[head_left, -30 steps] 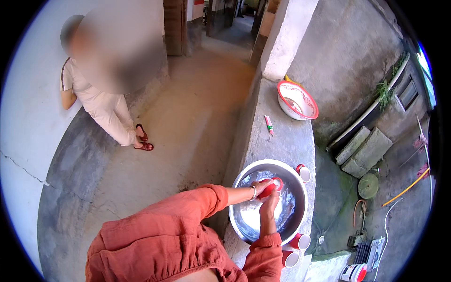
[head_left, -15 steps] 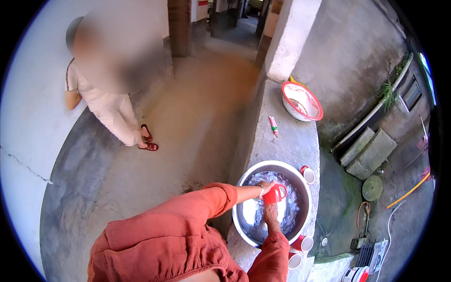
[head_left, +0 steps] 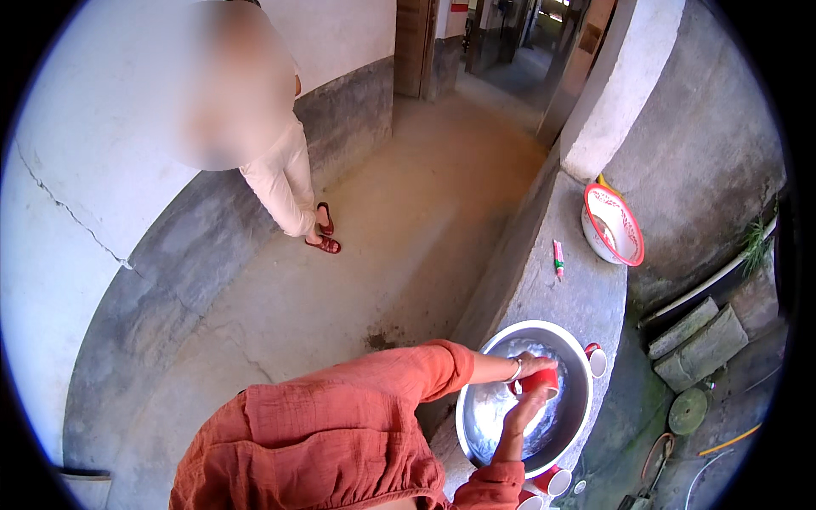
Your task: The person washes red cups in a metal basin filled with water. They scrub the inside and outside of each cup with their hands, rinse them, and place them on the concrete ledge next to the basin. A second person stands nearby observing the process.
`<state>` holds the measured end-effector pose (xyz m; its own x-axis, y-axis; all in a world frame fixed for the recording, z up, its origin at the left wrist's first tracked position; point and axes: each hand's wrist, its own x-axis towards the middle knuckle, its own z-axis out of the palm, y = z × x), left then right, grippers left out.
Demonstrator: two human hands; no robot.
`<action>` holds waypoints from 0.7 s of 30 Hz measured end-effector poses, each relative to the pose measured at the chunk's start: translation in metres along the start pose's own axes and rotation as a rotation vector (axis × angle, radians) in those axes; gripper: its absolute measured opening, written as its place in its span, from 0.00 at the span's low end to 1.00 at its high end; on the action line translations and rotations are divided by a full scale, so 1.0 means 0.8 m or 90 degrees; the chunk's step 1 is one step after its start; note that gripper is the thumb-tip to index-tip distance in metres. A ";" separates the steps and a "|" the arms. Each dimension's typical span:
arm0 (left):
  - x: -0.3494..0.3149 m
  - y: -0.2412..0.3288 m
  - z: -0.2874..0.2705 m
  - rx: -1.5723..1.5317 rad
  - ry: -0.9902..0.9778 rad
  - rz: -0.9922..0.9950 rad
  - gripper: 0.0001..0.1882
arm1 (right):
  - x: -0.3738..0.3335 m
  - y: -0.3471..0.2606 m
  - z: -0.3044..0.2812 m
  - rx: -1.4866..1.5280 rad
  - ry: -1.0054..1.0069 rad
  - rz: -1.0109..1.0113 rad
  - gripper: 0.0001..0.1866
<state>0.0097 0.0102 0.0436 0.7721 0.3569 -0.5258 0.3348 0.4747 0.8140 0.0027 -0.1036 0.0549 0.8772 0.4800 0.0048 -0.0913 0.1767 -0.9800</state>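
Observation:
A red mug (head_left: 542, 382) with a pale inside is between my hands, held over a wide metal basin (head_left: 464, 418) of water. My left hand (head_left: 532, 365), with a bracelet at the wrist, grips the mug from its far left side. My right hand (head_left: 529, 406) is closed against its near side, the fingertips partly hidden. The mug lies tilted, its mouth turned to the right. Beside the basin's right rim stands another red mug (head_left: 597, 363). Near its lower edge are two more, a red mug (head_left: 556, 482) and a partly cut-off mug (head_left: 530, 502).
The basin sits on a concrete ledge (head_left: 544, 293). Farther along lie a toothpaste-like tube (head_left: 558, 259) and a red-rimmed enamel basin (head_left: 614, 225). Right of the ledge, a lower yard holds stone slabs (head_left: 701, 344) and a hose (head_left: 731, 439). A person (head_left: 285, 183) stands by the left wall.
The mug has turned from mouth down near the water to lying sideways, and my hands have shifted around it. The water looks calmer. My view has swung left, and the standing person's posture has changed.

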 end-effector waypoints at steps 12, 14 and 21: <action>-0.029 -0.009 -0.011 0.103 0.099 0.074 0.29 | -0.004 -0.032 0.002 0.335 -0.114 0.226 0.20; -0.029 -0.004 0.002 0.101 0.024 0.087 0.25 | -0.004 0.011 -0.033 -0.062 -0.118 0.141 0.18; 0.031 -0.030 -0.016 0.257 0.076 -0.053 0.40 | 0.033 0.053 -0.083 -0.866 -0.356 -0.489 0.16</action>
<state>0.0139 0.0177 0.0078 0.6739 0.4319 -0.5994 0.5960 0.1617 0.7865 0.0537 -0.1407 0.0003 0.2260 0.9239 0.3088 0.9698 -0.1837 -0.1604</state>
